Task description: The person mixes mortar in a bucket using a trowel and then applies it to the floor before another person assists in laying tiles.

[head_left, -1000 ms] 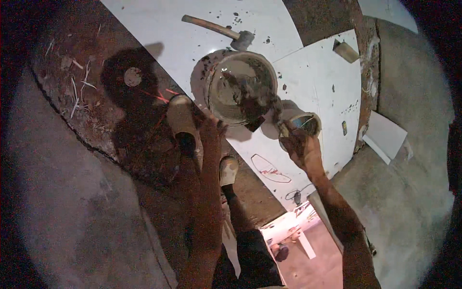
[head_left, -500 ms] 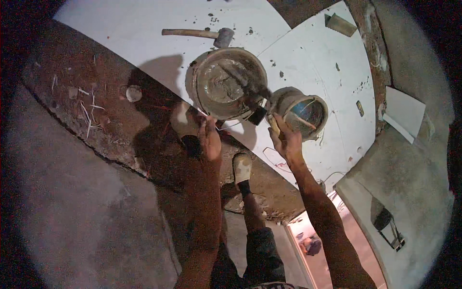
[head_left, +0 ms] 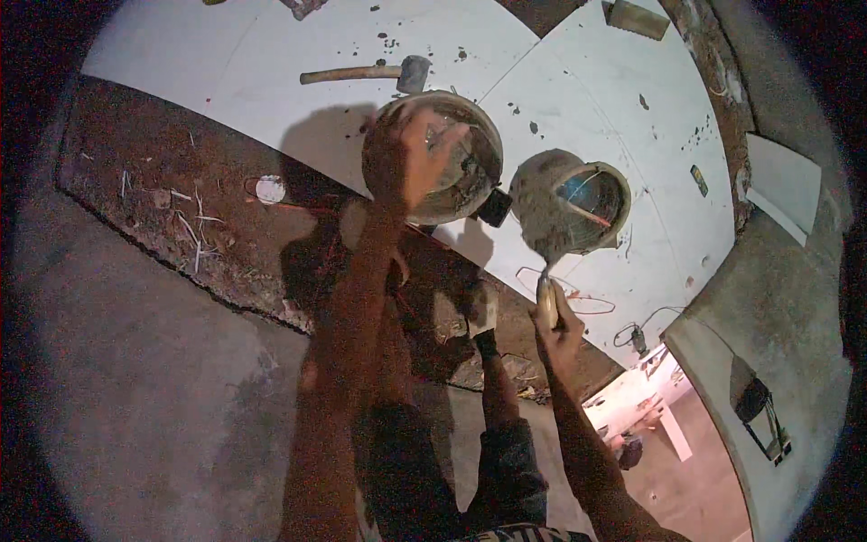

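Note:
My right hand (head_left: 562,325) is closed round the pale handle of a trowel (head_left: 545,203). The trowel's broad blade, coated in grey mortar, overlaps the left side of a smaller bucket (head_left: 623,203), which has something blue inside. My left hand (head_left: 417,163), smeared by motion, is over a large round bucket (head_left: 492,135) with wet grey mortar in it. Its fingers are too blurred to show whether they grip anything. A small black squarish piece (head_left: 494,208) sits against the large bucket's lower right rim.
Both buckets stand on white panels (head_left: 668,135). Beyond the large bucket lies a mallet (head_left: 414,75) with a wooden handle. Brown soil (head_left: 135,172) with pale scraps borders the panels at left. A white round piece (head_left: 270,189) lies on it. A cable (head_left: 578,312) loops near my right hand.
My left hand has moved up from beside the large bucket to over it. My right hand has drawn nearer to me, and the trowel blade has swung from the large bucket to the smaller one.

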Demonstrator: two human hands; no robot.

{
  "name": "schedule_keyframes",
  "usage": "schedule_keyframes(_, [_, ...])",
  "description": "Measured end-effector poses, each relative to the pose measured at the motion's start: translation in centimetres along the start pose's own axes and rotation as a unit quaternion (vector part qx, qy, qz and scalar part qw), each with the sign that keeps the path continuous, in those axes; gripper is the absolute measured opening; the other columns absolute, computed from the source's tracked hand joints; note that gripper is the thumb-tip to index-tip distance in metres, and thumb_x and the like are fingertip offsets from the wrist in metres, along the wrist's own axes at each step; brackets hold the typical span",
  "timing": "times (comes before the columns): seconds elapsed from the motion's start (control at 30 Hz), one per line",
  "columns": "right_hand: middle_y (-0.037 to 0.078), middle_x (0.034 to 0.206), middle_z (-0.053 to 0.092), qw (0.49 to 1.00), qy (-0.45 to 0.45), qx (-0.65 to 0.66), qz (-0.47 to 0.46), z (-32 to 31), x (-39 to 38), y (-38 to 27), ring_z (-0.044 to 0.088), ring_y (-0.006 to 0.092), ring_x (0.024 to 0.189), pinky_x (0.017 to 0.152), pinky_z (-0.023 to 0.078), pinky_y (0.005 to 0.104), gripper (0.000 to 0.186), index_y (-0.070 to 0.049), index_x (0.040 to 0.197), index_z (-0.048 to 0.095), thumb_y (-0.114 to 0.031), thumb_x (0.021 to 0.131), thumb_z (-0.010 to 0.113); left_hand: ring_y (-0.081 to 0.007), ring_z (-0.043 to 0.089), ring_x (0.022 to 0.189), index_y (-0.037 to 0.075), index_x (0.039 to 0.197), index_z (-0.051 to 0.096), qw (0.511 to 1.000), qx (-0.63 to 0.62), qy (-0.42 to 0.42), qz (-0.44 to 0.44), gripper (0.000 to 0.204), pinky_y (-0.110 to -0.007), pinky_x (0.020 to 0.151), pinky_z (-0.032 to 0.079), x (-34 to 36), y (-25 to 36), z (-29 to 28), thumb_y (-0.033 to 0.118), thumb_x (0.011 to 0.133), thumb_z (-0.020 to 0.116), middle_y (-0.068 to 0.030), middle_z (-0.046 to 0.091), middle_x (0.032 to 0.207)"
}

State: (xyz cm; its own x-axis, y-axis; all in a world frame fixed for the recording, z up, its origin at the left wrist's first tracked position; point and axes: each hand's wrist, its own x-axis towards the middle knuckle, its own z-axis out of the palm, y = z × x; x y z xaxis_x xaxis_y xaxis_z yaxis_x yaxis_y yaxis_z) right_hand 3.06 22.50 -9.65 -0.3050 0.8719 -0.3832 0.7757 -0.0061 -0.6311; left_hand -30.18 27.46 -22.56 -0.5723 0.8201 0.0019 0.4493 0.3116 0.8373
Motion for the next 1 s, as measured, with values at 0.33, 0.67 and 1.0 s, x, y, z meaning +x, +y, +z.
schedule_keyframes(0.33, [0.019,0.079,0.06,0.918,-0.217,-0.304,-0.133,-0.5,9.6,-8.0,0.059,0.0394,0.065,0.057,0.047,0.0479,0.044,-0.013,0.122,0.053,-0.02,0.08,0.064,-0.0328,0.063,0.079,0.004,0.095,0.066,0.978,-0.068,-0.184,0.074,0.024,-0.039,0.075,0.049,4.8,-2.1,-0.2,0.025,0.086,0.06,-0.0145,0.066,0.087])
schedule_keyframes(0.67, [0.019,0.074,0.062,0.907,-0.228,-0.352,-0.044,4.7,8.6,-8.6,0.058,0.0416,0.064,0.057,0.049,0.0466,0.025,-0.008,0.101,0.06,-0.024,0.082,0.06,-0.0269,0.064,0.08,0.011,0.099,0.069,0.977,-0.091,-0.133,-0.14,0.033,-0.038,0.072,0.048,2.9,-2.4,-1.9,0.039,0.085,0.059,-0.0138,0.067,0.086])
schedule_keyframes(1.0, [0.006,0.077,0.062,0.836,-0.133,0.319,0.425,14.5,2.1,-5.6,0.057,0.0136,0.065,0.056,0.046,0.0285,0.041,-0.005,0.116,0.057,-0.032,0.086,0.062,-0.0181,0.053,0.056,-0.001,0.09,0.065,0.944,-0.155,-0.067,-0.285,0.031,-0.036,0.056,0.042,1.7,-4.8,-2.7,0.029,0.087,0.06,-0.013,0.059,0.061])
